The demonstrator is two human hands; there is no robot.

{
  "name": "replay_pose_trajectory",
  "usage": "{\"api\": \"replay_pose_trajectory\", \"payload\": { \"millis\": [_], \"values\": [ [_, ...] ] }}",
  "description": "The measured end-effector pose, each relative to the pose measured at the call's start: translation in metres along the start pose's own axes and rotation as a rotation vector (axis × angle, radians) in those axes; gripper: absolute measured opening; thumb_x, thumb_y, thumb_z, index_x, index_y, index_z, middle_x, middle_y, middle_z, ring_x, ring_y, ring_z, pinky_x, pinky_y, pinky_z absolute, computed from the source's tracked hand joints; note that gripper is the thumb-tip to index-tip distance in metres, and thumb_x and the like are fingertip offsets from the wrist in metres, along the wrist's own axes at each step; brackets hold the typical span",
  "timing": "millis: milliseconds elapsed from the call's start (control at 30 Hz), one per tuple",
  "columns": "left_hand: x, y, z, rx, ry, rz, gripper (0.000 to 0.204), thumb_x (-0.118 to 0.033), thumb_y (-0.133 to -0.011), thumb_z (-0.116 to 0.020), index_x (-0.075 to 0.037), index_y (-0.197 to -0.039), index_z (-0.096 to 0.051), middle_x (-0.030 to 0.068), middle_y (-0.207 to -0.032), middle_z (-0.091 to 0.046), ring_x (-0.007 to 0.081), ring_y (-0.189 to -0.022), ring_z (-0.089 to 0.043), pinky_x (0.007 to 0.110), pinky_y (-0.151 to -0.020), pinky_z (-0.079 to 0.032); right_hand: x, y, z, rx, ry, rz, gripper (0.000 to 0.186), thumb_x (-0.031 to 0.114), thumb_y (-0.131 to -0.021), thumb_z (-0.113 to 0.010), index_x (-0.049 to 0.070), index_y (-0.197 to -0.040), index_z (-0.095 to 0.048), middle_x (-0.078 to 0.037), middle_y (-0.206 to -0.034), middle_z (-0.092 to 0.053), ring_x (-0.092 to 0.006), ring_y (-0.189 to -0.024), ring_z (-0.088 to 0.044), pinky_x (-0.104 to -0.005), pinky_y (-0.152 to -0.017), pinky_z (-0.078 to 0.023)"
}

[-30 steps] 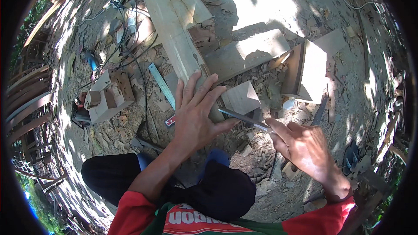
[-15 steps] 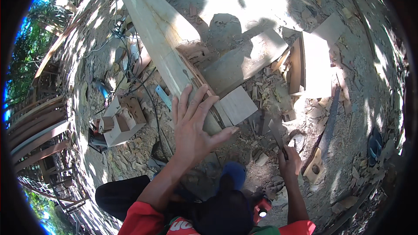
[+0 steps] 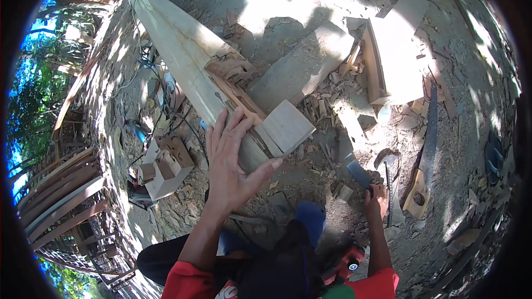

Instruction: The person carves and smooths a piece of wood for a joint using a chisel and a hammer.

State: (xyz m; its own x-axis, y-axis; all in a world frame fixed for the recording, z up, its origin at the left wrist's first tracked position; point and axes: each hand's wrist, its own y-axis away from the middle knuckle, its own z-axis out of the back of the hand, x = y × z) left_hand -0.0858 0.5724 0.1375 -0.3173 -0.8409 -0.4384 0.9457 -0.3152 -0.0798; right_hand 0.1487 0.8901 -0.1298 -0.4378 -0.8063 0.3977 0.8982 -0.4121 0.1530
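A long pale timber beam (image 3: 177, 61) lies slanting from the far left toward me, with a cut recess (image 3: 235, 97) along its right side. My left hand (image 3: 228, 158) rests on the beam's near end with fingers spread and thumb out, gripping nothing. Beside those fingers, a square wooden block (image 3: 286, 127) sits against the beam's right side. Low on the right, my right hand (image 3: 378, 200) is closed round the handle of a chisel (image 3: 358, 174), its flat blade pointing up and left. The handle is mostly hidden by the fingers.
A handsaw (image 3: 418, 194) lies right of my right hand. Farther back are a wide board (image 3: 302, 61) and a sunlit wooden box-like piece (image 3: 396, 61). An open wooden piece (image 3: 166, 169) and cables lie left. A red tool (image 3: 349, 260) sits near my legs; wood chips litter the ground.
The chisel has turned in my right hand, so its broad flat face now shows. My right hand is slightly lower and farther right. My left hand stays on the beam while the view shifts.
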Motion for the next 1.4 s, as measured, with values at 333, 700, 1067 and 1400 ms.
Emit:
{"api": "replay_pose_trajectory", "payload": {
  "millis": [333,700,1067,1400],
  "values": [
    [0.004,-0.009,0.014,0.044,-0.085,-0.063,0.066,-0.036,-0.072,-0.086,-0.002,-0.122,-0.059,0.0193,-0.141,-0.056,0.0422,-0.144,-0.036,0.054,-0.117,-0.026,0.006,0.005,-0.013,-0.073,0.037,0.011,0.025,0.015,-0.084,-0.071,0.011,-0.109,-0.066,-0.010,-0.108,-0.060,-0.0331,-0.106,-0.057,-0.0465,-0.092,-0.047],
    [0.016,-0.053,0.048,0.250,-0.146,-0.281,0.050,-0.038,-0.078,-0.082,-0.005,-0.114,-0.070,0.0143,-0.123,-0.067,0.0333,-0.132,-0.050,0.047,-0.113,-0.035,-0.005,0.002,-0.017,-0.073,0.028,0.017,0.029,0.019,-0.083,-0.071,0.012,-0.110,-0.065,-0.010,-0.108,-0.059,-0.0321,-0.107,-0.056,-0.0445,-0.094,-0.046],
    [0.022,-0.100,0.040,0.709,-0.144,-0.388,0.052,-0.045,-0.083,-0.077,0.001,-0.109,-0.072,0.0193,-0.101,-0.070,0.0330,-0.099,-0.063,0.043,-0.090,-0.048,-0.009,0.002,-0.003,-0.052,0.044,0.114,0.023,0.026,-0.089,-0.069,0.012,-0.108,-0.071,-0.010,-0.105,-0.059,-0.0300,-0.106,-0.056,-0.0418,-0.094,-0.048],
    [0.024,-0.101,0.035,0.728,-0.116,-0.420,0.044,-0.036,-0.084,-0.077,0.003,-0.106,-0.072,0.0153,-0.090,-0.069,0.0241,-0.080,-0.065,0.036,-0.072,-0.050,-0.008,-0.003,-0.008,-0.019,-0.019,0.068,0.024,0.026,-0.088,-0.068,0.011,-0.107,-0.070,-0.011,-0.104,-0.060,-0.0315,-0.104,-0.057,-0.0434,-0.091,-0.048]
  ]
}}
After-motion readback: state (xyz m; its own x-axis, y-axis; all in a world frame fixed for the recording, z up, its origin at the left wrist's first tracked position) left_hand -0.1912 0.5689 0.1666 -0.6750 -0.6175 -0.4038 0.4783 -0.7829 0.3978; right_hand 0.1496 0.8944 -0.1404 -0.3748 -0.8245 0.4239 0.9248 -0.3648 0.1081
